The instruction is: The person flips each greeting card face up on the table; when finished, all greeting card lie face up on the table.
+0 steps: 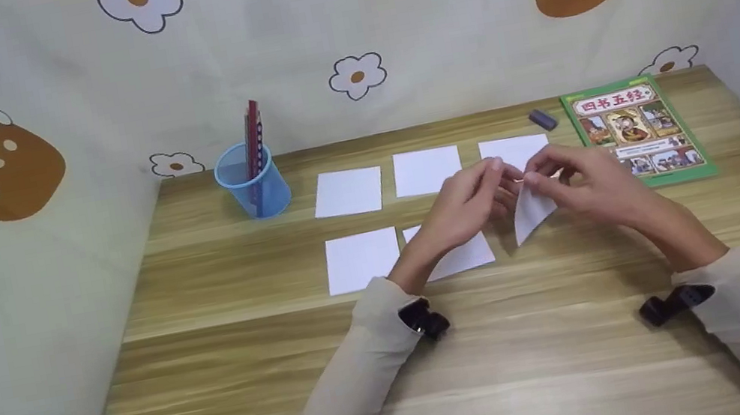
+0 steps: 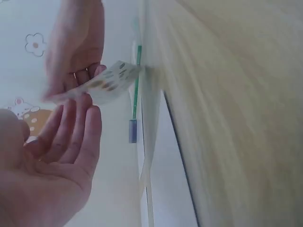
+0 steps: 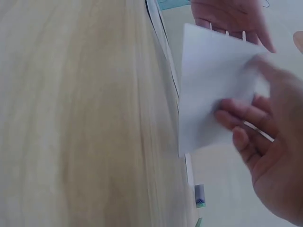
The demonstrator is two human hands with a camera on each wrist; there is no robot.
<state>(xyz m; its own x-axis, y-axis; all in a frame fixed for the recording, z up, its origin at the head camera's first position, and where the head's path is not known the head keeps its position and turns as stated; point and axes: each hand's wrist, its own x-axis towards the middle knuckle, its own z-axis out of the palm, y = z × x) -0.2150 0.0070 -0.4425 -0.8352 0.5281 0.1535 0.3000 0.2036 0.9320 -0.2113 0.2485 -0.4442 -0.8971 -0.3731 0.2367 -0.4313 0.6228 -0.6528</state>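
A thin square card [image 1: 531, 213] is held tilted above the table, its lower corner pointing down. My right hand [image 1: 591, 187] pinches it between thumb and fingers. Close on its left is my left hand [image 1: 464, 202], with fingertips right at the upper edge of the card. In the left wrist view, the card [image 2: 113, 82] has small printed pictures on one face, and the left hand's fingers [image 2: 66, 132] are fairly straight beneath it. The right wrist view has its plain white face [image 3: 208, 71], with part of the left hand [image 3: 232, 14] hidden behind it.
Several white square cards lie in rows, including one at the back left [image 1: 348, 192] and one at the front left [image 1: 363, 262]. A blue pencil cup [image 1: 269, 195] stands left of them. A dark eraser-like block [image 1: 543, 120] and a green book [image 1: 639, 133] lie at the back right.
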